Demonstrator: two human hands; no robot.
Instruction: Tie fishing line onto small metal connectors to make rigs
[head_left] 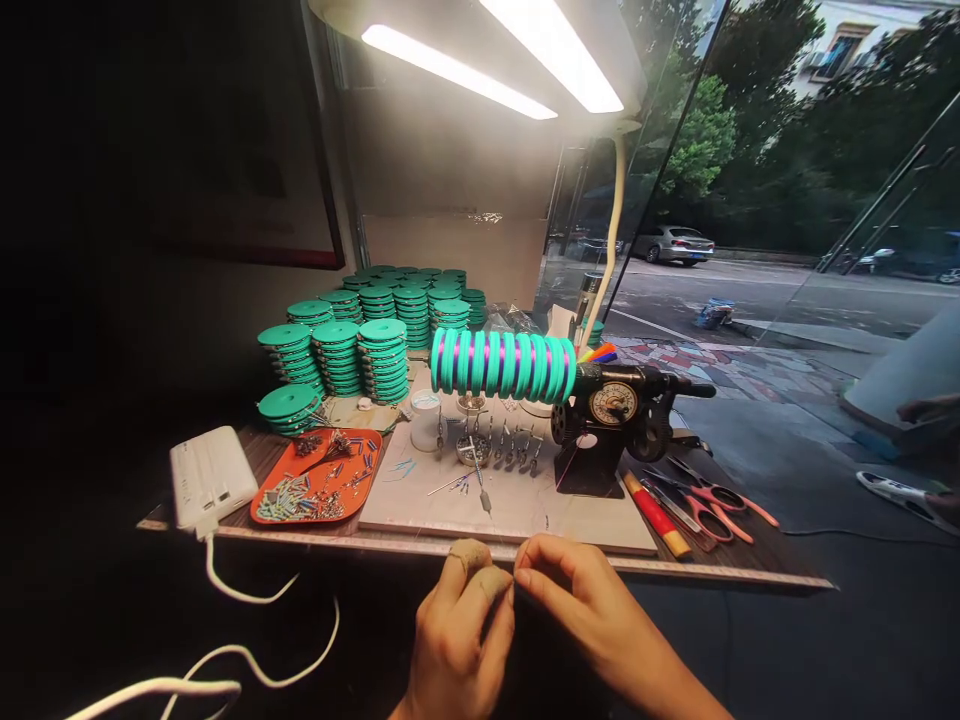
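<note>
Both hands' fingers [489, 582] are pinched narrow, our left hand [457, 630] just beside our right hand [581, 590]; what they hold, we cannot tell. Beyond, on the tabletop [776, 555], we find a board [592, 520], a metal piece [485, 503] on it, then the winder [589, 470] with teal coils [493, 365].

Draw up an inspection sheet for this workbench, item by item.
Surface: dark table, pale board on it.
Job's things: small metal pieces on the board, teal rings on a black machine.
Clutter: orange tray of small parts, scissors, stacked teal discs.
Hands: left hand and right hand, fingertips close together; anything between them is too small to tell.
Cables: white cable from a white box.
Surroundings: lit lamp above, parked car outside.
</note>
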